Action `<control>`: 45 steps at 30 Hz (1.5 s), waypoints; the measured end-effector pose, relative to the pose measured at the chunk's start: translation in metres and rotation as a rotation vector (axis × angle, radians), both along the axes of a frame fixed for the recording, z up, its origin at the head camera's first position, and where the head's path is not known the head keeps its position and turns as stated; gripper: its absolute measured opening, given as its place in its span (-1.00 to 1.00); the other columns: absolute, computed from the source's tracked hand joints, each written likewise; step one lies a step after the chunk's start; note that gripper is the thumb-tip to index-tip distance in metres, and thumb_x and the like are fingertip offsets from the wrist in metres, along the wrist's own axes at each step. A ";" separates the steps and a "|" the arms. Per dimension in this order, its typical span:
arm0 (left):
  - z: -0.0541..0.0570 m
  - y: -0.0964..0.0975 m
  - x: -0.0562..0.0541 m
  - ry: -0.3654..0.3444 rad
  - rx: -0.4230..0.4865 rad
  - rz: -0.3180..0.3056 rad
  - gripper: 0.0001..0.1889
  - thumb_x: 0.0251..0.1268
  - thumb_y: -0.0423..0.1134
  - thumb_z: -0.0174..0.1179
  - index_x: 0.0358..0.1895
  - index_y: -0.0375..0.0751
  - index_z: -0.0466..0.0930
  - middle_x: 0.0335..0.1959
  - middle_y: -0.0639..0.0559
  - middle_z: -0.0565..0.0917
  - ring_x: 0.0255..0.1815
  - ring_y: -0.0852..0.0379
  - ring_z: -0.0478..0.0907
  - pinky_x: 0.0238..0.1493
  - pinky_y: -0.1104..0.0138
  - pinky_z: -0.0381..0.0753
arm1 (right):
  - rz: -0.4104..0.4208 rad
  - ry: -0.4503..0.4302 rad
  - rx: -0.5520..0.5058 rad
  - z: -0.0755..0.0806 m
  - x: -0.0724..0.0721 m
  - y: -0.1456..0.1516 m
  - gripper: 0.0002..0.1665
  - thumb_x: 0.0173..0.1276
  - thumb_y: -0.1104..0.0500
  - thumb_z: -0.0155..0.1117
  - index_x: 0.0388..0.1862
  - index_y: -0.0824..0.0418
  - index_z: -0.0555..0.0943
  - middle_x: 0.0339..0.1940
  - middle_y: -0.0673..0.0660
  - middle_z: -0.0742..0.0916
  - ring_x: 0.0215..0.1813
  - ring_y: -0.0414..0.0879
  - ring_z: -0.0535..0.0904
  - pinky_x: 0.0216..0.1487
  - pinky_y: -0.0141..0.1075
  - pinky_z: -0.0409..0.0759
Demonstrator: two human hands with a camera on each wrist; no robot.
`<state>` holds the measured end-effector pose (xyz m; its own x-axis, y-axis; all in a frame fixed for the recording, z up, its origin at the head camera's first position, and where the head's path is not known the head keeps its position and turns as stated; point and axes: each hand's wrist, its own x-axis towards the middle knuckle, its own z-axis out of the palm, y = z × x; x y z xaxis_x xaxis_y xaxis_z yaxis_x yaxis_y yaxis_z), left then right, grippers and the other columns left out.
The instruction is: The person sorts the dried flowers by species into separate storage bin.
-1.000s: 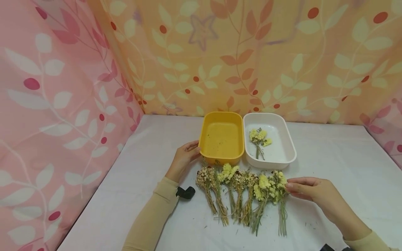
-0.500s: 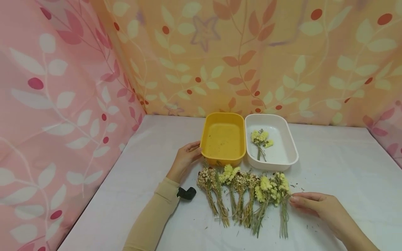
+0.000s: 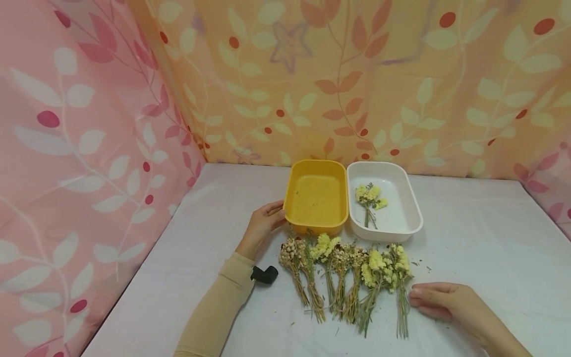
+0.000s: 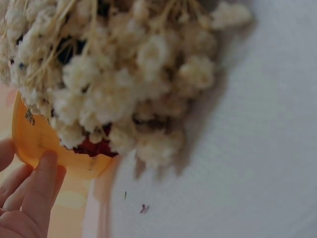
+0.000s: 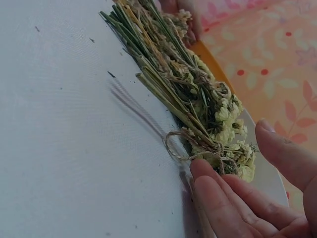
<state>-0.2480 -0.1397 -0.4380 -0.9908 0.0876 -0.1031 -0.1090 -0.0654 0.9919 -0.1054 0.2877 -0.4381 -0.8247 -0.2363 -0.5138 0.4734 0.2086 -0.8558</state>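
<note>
Right hand (image 3: 448,303), grip wide, moved nearer beside rightmost bunch (image 3: 402,290), leaving it unheld; left hand (image 3: 260,225), straight-fingered, touching yellow tray (image 3: 316,198).

No text, label, brand, number or sign could be read — neither in the head view nor at either wrist.
</note>
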 end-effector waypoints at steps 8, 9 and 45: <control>0.000 0.000 0.000 0.004 0.001 0.001 -0.51 0.45 -0.35 0.16 0.39 -0.36 0.40 0.37 -0.29 0.49 0.35 -0.20 0.49 0.22 0.25 0.67 | 0.050 -0.032 -0.133 -0.010 -0.001 0.001 -0.53 0.51 0.15 0.18 0.17 0.52 0.56 -0.02 0.15 0.80 -0.01 -0.16 0.75 0.11 -0.26 0.73; 0.000 0.000 0.000 0.003 0.001 0.001 -0.51 0.45 -0.35 0.16 0.39 -0.36 0.39 0.37 -0.29 0.49 0.36 -0.20 0.49 0.22 0.26 0.67 | 0.047 -0.042 -0.133 -0.011 -0.001 0.000 -0.53 0.51 0.14 0.19 0.18 0.51 0.56 -0.01 0.13 0.80 0.00 -0.16 0.75 0.11 -0.26 0.73; -0.002 0.001 -0.001 -0.009 -0.002 0.008 -0.51 0.46 -0.35 0.15 0.40 -0.33 0.39 0.37 -0.29 0.49 0.34 -0.20 0.51 0.16 0.31 0.71 | -0.070 -0.106 -0.170 -0.019 -0.001 -0.029 -0.62 0.41 0.12 0.32 0.06 0.37 0.65 -0.13 0.10 0.82 -0.06 -0.10 0.78 0.09 -0.21 0.74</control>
